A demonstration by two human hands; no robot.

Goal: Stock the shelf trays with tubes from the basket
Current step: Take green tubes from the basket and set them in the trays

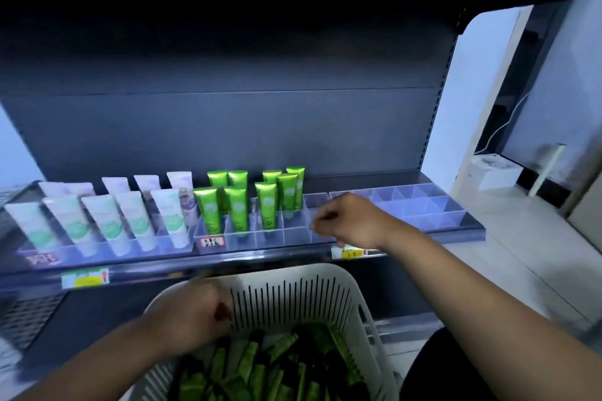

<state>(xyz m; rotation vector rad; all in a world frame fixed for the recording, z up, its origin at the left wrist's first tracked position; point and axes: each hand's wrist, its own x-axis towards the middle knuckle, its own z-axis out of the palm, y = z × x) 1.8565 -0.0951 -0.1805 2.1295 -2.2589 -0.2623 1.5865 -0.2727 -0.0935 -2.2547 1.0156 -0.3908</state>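
Tubes [260,365] just below left hand [195,316]

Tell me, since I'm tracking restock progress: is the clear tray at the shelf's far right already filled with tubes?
No. The far-right clear tray shows only bare compartments, while the green tubes stand in the middle tray.

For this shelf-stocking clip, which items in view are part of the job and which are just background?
Part of the job:
- basket with green tubes
- clear divided trays on the shelf
- green tubes already standing
- left hand at the basket, right hand at the tray

Just there:
- white tubes, already in their tray
- price labels
- white box on the floor
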